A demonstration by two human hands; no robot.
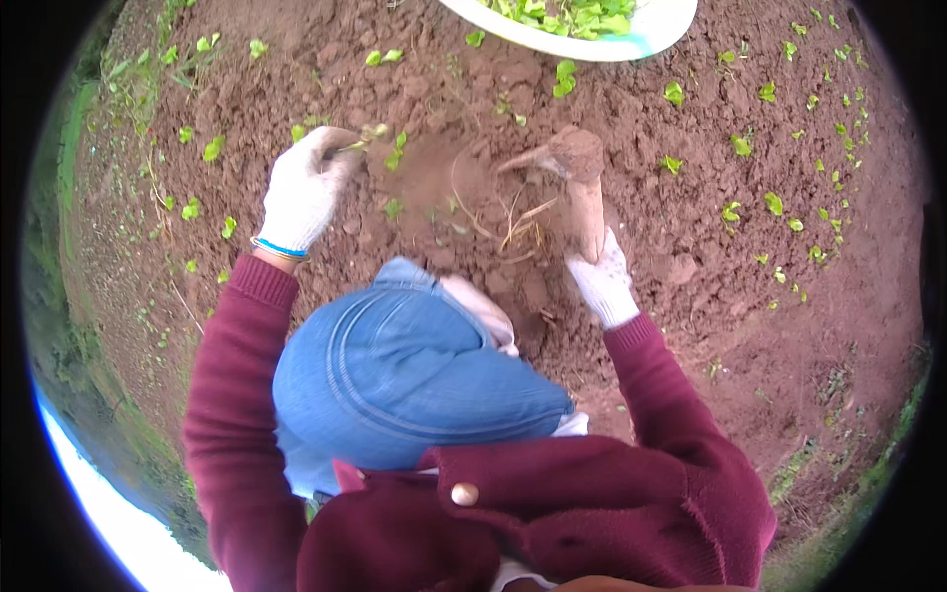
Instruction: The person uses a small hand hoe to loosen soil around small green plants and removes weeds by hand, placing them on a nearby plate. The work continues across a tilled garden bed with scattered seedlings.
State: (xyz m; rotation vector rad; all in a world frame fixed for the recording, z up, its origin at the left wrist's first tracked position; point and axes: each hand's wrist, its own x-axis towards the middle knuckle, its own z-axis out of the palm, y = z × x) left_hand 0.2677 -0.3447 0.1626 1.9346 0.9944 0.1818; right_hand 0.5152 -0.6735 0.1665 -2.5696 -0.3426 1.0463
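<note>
My left hand (307,185), in a white knit glove, is raised over the tilled soil with its thumb and fingers pinched on a small pale green plant (372,135). The plant is blurred, so its roots are hard to make out. My gloved right hand (603,280) grips the wooden handle of a short hand hoe (584,166). Soil coats the hoe's head, and its blade points left. Below the blade lie some dry straw stems (521,229) on the brown soil (414,181). A small leafy seedling (396,152) stands just right of my left hand.
A white basin (614,50) full of loose green leafy seedlings (584,16) sits at the top edge. Several small seedlings (740,146) dot the soil on the right, with others (213,148) at left. My bent knee in blue denim (399,362) is close below my hands.
</note>
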